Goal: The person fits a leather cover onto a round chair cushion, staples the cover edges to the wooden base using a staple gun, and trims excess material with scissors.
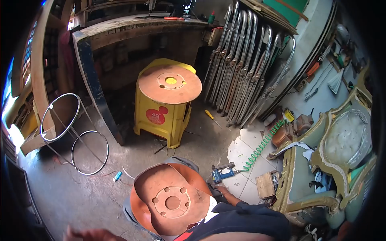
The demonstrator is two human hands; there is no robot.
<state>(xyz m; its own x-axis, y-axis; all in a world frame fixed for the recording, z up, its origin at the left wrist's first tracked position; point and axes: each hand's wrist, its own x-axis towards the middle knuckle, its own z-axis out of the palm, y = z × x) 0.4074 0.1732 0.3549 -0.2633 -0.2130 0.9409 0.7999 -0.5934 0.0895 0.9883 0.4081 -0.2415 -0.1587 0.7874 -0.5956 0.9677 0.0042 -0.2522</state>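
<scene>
A round wooden disc (173,217) with a large centre hole and several smaller holes lies across my lap, with orange-brown sheet material (141,201) curling around its edge. My left hand (94,235) is at the bottom edge, left of the disc, blurred and partly cut off; its fingers cannot be made out. To the disc's right, my right hand (219,188) reaches low beside a blue staple gun (223,173) on the floor. Its fingers are mostly hidden, so I cannot tell whether it touches the gun. A coiled green air hose (263,144) runs from the gun.
A yellow stool (161,114) carries another wooden disc (177,94). Behind it stand chrome tube frames (237,60). A yellow-handled screwdriver (210,115) and blue lighter-like object (117,176) lie on the floor. A ringed metal frame (73,160) is left, a carved chair (305,176) right.
</scene>
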